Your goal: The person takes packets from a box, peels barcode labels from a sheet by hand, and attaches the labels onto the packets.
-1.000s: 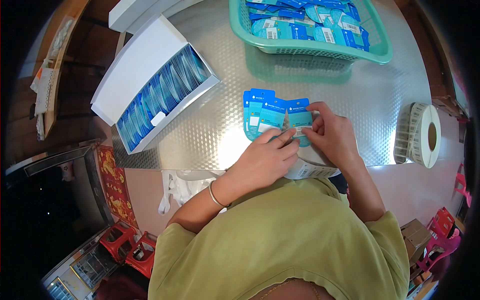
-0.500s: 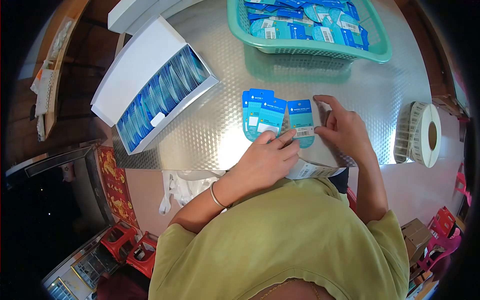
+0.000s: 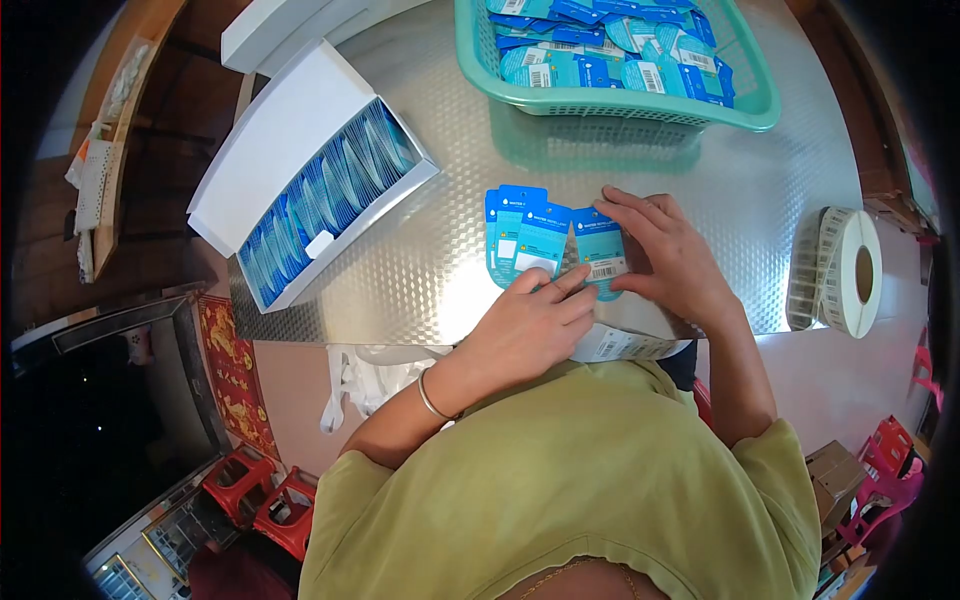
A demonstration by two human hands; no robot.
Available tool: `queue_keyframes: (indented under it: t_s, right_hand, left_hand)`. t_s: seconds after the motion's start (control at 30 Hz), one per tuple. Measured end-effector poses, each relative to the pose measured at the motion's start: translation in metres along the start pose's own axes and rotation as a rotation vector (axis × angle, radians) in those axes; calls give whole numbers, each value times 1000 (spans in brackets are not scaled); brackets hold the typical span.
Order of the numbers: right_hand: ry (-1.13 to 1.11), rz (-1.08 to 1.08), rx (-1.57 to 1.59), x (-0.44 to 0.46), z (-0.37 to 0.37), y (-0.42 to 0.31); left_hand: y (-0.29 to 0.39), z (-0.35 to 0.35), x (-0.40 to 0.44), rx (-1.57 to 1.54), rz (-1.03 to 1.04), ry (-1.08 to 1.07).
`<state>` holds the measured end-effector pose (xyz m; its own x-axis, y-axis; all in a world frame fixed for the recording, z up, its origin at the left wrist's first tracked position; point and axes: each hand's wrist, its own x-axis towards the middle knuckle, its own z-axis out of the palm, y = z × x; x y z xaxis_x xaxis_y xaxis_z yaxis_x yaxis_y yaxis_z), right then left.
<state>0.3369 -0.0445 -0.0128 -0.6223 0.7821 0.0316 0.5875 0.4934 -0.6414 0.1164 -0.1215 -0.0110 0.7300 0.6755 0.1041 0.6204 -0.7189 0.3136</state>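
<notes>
A blue and teal card (image 3: 600,252) printed "Water Repellent" lies on the metal table, with a white barcode label on its lower half. My left hand (image 3: 535,325) rests palm down with its index finger by the label's left end and its thumb at a small fanned stack of similar cards (image 3: 520,235). Those fingers are loosely bent and partly apart. My right hand (image 3: 670,255) spans the labelled card's right side, fingertips at the top corner and thumb near the lower edge. A strip of barcode labels (image 3: 630,345) curls at the table edge below my left hand.
A green plastic basket (image 3: 620,103) full of similar cards stands at the back. An open white box (image 3: 275,150) packed with cards sits on the left. A roll of barcode labels (image 3: 850,270) stands on the right. Red stools (image 3: 240,475) are on the floor.
My right hand has moved left, from beside the labelled card onto its right edge and top corner. My left hand stays in nearly the same place.
</notes>
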Motion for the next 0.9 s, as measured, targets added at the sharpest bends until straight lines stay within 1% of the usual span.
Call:
queue_keyframes:
  t_s: [0.23, 0.43, 0.53, 0.63, 0.73, 0.9]
  right_hand:
    - [-46, -19, -9, 7, -3, 0]
    - [15, -60, -32, 7, -2, -1]
    - [56, 2, 68, 3, 0, 1]
    - [83, 3, 88, -3, 2, 5]
    - [50, 40, 133, -10, 0, 5]
    - [55, 39, 125, -14, 2, 6]
  left_hand:
    - [1, 1, 0, -9, -9, -10]
    - [1, 0, 0, -37, -22, -21]
    - [1, -4, 1, -39, -23, -38]
    - [1, -2, 1, -39, -32, -38]
    - [2, -2, 2, -28, -35, -23]
    - [2, -2, 2, -41, -37, -1]
